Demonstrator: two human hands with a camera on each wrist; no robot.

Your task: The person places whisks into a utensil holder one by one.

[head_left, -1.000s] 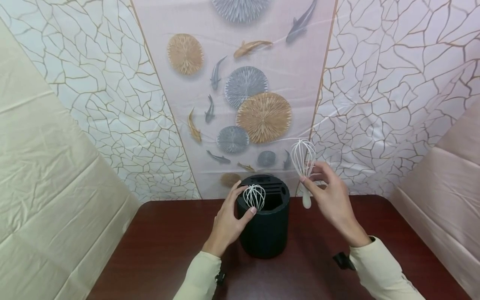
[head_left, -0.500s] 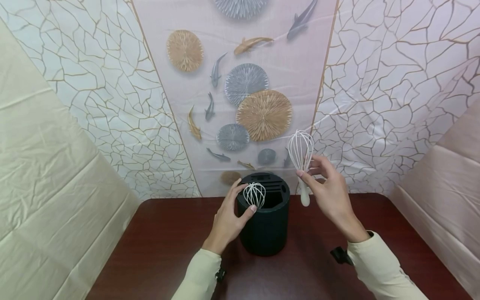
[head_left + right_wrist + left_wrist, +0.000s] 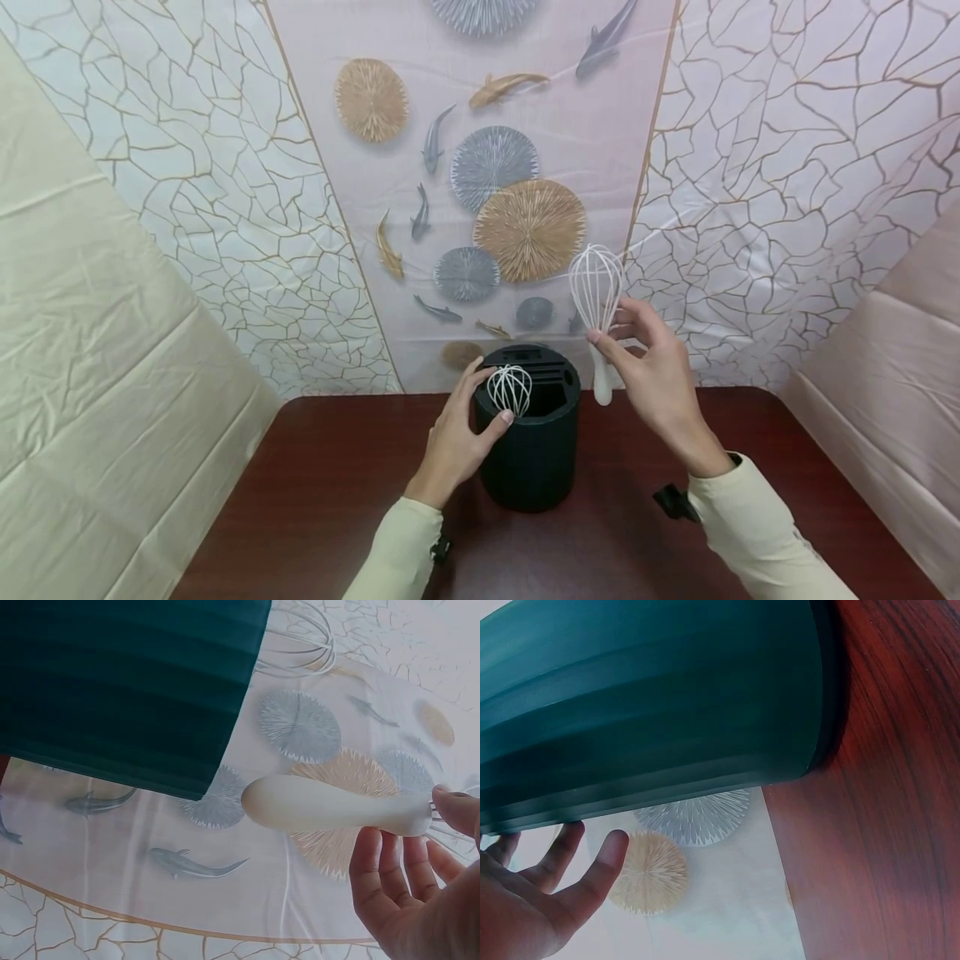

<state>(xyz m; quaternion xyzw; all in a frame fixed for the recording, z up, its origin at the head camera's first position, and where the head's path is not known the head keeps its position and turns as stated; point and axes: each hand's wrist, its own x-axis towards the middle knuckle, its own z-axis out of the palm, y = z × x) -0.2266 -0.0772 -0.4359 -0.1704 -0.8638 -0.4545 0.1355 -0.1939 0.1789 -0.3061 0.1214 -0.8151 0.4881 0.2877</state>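
Observation:
A dark green-black utensil holder [image 3: 528, 467] stands upright on the table, with slots and a larger opening in its top. The wire head of one whisk [image 3: 510, 390] sticks up from the opening; its handle is hidden inside. My left hand [image 3: 453, 446] rests round the holder's left side, thumb at the front rim and fingers toward the back. To the right of the holder, my right hand [image 3: 656, 379] pinches a second whisk [image 3: 596, 283] where the wires meet the pale handle [image 3: 337, 806]. That whisk is raised, wires up and handle end down, apart from the holder.
The reddish-brown table [image 3: 345, 500] stretches to both sides of the holder. Behind it hangs a patterned cloth [image 3: 405, 333] with fish and round motifs. Plain cream fabric [image 3: 97, 333] slopes along the left side, and pinkish fabric [image 3: 892, 358] along the right.
My right hand has risen and shifted slightly left with the whisk it holds. My left hand, the holder and the whisk inside it have stayed in place.

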